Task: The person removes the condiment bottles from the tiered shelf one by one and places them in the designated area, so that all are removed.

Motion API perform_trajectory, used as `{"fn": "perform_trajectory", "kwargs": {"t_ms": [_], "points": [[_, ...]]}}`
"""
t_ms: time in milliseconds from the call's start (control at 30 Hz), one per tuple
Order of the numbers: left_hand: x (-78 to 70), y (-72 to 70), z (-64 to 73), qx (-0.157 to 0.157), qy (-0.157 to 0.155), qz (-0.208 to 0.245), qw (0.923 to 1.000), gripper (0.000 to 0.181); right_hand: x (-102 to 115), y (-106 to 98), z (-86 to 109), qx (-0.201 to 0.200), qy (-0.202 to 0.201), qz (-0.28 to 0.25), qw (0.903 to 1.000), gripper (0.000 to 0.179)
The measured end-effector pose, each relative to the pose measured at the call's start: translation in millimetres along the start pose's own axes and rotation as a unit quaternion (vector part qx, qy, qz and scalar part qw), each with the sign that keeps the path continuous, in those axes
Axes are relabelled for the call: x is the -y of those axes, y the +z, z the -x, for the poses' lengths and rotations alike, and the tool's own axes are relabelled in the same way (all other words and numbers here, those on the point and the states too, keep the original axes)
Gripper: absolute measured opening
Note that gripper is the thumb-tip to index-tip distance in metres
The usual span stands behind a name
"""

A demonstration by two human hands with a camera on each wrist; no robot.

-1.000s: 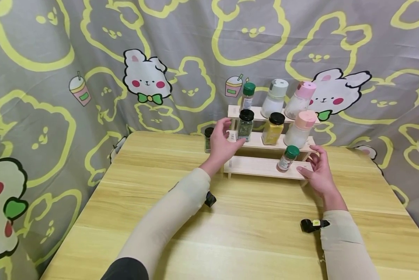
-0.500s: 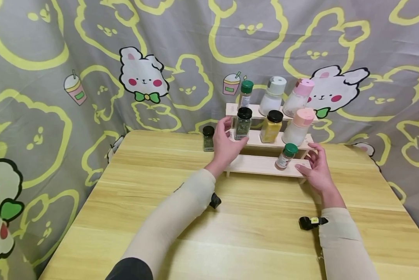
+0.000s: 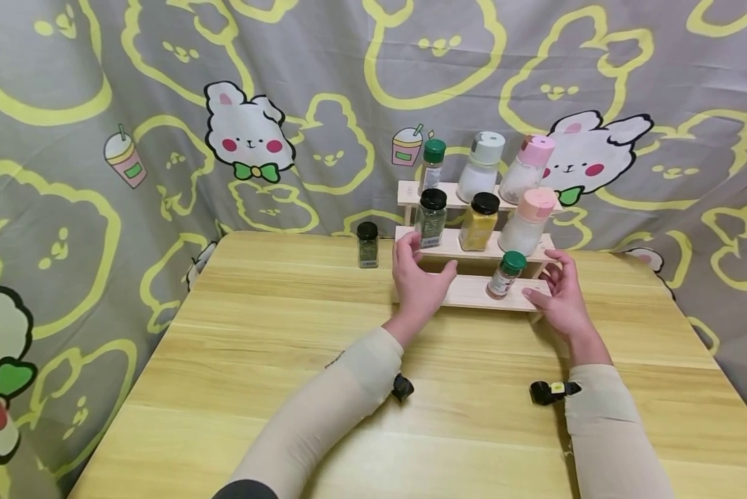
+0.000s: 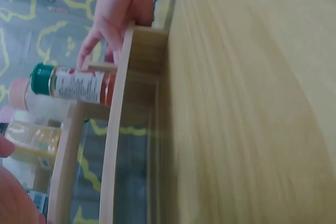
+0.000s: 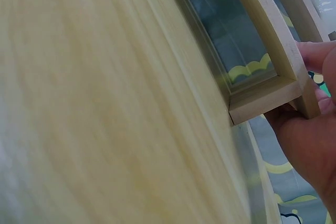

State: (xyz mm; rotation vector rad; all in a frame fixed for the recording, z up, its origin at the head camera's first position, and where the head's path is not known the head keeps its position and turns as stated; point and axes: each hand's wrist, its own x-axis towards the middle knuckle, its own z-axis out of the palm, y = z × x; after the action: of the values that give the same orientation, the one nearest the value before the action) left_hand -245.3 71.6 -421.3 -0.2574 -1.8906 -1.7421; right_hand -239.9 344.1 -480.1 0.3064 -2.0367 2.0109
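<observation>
A three-tier wooden spice rack (image 3: 467, 294) stands at the back right of the table. My right hand (image 3: 563, 298) grips its right end, thumb on the lowest tier; the right wrist view shows that hand (image 5: 310, 135) at the rack's end. Spread fingers mark my left hand (image 3: 420, 281), which holds nothing in front of the rack's left end. Close behind it, a black-lidded jar of green herbs (image 3: 432, 225) stands on the middle tier with a yellow spice jar (image 3: 479, 225) and a peach-capped shaker (image 3: 526, 225). On the lowest tier is a green-lidded spice bottle (image 3: 503, 277).
The top tier bears another green-lidded bottle (image 3: 432, 166), a pale-capped shaker (image 3: 479, 170) and a pink-capped shaker (image 3: 526, 170). Left of the rack, a second black-lidded herb jar (image 3: 368, 246) stands on the wooden table (image 3: 274, 298). A printed curtain (image 3: 323, 55) hangs behind.
My left hand has come away from the left side of the middle tier, moving right and towards me. My right hand keeps its grip on the rack's right end.
</observation>
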Motion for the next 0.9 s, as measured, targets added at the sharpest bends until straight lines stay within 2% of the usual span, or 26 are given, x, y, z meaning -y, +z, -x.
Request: {"fn": "perform_trajectory", "kwargs": {"t_ms": [200,400,500,633,733,900], "points": [[-0.8,9.3,15.6,0.034,-0.012,-0.007,0.9993,0.072,1,-1,1.3,-0.004,0.001,0.0,1.0,0.089],[0.3,21.8,25.5,0.059,0.003,-0.011,0.9982,0.073,3,1,1.1,-0.006,0.0,-0.008,0.9999,0.087],[1.5,26.5,27.0,0.079,0.01,-0.006,0.9968,0.072,4,2,0.5,-0.005,-0.001,-0.003,1.0,0.087],[5.0,32.9,26.9,0.122,0.01,-0.006,0.9924,0.07,4,3,-0.3,-0.002,-0.004,0.002,1.0,0.087],[7.3,37.8,26.2,0.154,0.003,-0.011,0.988,0.069,3,2,-0.6,0.0,-0.008,0.006,1.0,0.086],[9.3,46.5,26.5,0.187,-0.021,-0.003,0.9822,0.069,3,2,0.3,0.0,-0.01,0.002,0.9999,0.086]]}}
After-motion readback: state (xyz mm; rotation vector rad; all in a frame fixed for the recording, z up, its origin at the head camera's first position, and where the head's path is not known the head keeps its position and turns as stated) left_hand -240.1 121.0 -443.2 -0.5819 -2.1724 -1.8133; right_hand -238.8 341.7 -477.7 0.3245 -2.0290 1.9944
